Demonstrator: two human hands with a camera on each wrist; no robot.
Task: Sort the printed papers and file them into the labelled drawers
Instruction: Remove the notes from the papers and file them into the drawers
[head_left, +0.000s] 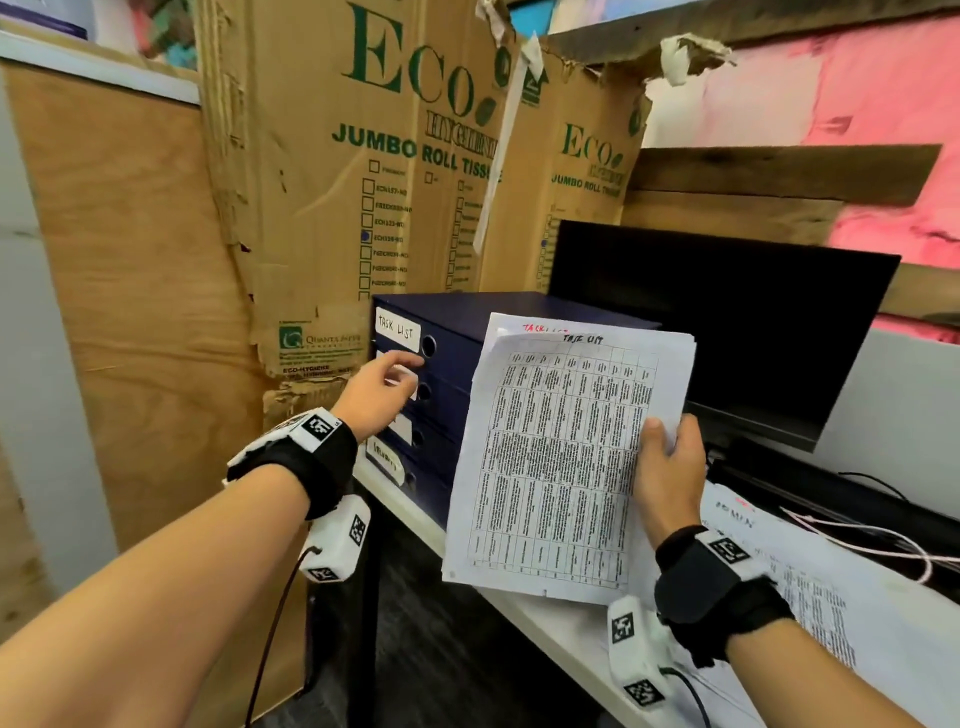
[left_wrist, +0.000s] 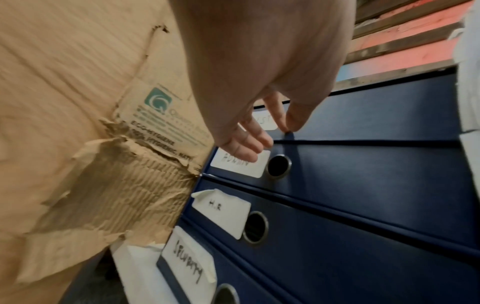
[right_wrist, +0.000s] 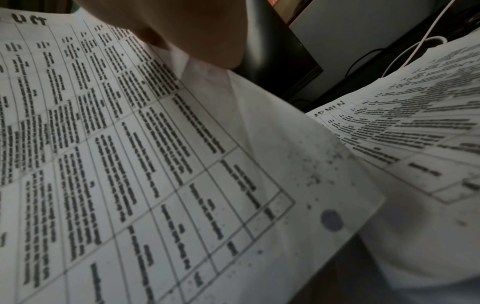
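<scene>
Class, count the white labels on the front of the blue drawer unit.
4, stacked downwards: TASK LIST label on top, ADMIN label, H.R label, and the bottom label. More may be hidden.

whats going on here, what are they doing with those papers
A person is filing printed sheets into a small blue drawer unit on a desk. Their right hand grips a stack of papers headed "Task List". Their left hand reaches to the finger hole of the top drawer, labelled "Task List"; all drawers look closed. Below it are drawers marked Admin, H.R and Security. More printed sheets, one headed "Admin", lie on the desk.
</scene>
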